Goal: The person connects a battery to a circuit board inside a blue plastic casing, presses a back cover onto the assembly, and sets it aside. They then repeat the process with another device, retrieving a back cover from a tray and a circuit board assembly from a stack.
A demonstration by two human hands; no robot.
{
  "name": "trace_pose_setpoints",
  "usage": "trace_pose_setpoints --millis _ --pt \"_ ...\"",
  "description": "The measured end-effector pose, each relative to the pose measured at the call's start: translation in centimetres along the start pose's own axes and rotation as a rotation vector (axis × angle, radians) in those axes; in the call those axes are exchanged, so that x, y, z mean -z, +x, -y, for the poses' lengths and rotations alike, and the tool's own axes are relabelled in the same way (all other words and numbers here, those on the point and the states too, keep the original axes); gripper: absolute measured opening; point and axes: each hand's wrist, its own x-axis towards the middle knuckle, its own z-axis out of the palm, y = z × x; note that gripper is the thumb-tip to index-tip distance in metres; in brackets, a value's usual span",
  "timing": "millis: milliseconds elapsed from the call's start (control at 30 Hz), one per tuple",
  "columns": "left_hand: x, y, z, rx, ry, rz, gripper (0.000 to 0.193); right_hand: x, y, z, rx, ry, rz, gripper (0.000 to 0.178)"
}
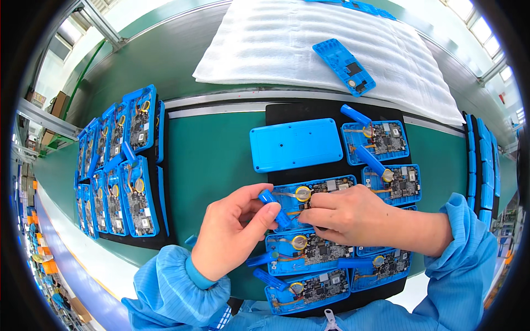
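My left hand (234, 226) is closed on a blue cylindrical battery (282, 220), thumb and fingers around its sides. The battery lies at the left end of an open blue case (346, 180) that holds a circuit board (324, 186) and a round coin cell (302, 193). Over the middle of this case, my right hand (350, 214) has its fingers bent and drawn together. Whatever they grip, if anything, is hidden beneath them. Just below both hands is a similar open case (287, 267), with its own coin cell (299, 242) and board.
More open cases (386, 190) with boards lie on a black mat, beside a closed blue cover (295, 144). Stacked cases (138, 193) stand at left; blue parts (486, 165) line the right. A blue shell (343, 66) rests on white padding (259, 52).
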Motion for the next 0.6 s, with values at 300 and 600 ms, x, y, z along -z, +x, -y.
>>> trace_pose_setpoints --millis 300,600 --pt "-0.1 -0.2 -0.1 -0.045 0.024 -0.021 0.036 0.3 0.4 0.8 0.009 -0.075 0.034 0.024" --pt "-0.7 -0.9 -0.2 -0.244 0.212 -0.088 0.035 1.1 0.6 1.4 0.053 -0.254 0.094 0.024"
